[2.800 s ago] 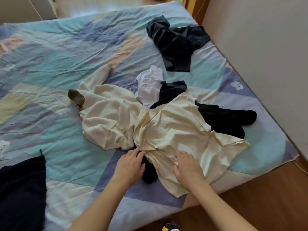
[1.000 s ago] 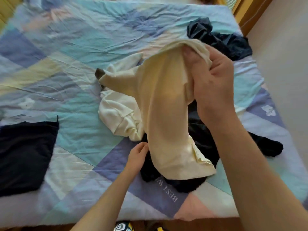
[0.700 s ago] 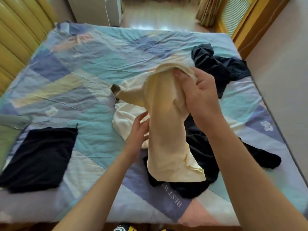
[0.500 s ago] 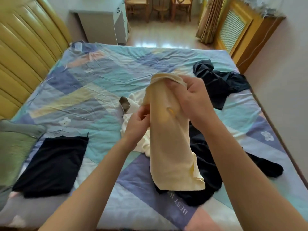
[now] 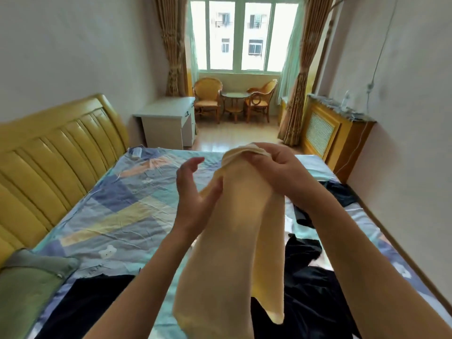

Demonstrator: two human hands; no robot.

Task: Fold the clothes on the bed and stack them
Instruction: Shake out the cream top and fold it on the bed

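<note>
A cream garment hangs in the air in front of me, above the bed. My right hand grips its bunched top edge from above. My left hand holds the garment's left edge between thumb and palm, with the fingers curved and raised. A folded dark garment lies flat on the bed at lower left. Crumpled dark clothes lie on the bed behind and right of the hanging cloth, and another dark piece lies farther back at right.
A yellow padded headboard runs along the left. A green pillow sits at lower left. Beyond the bed stand a white desk, wicker chairs with a small table, and a wooden radiator cover by the right wall.
I have lifted the cream garment clear of the bed and raised it higher. My left hand has moved up to its left edge. The view has tilted up toward the window.
</note>
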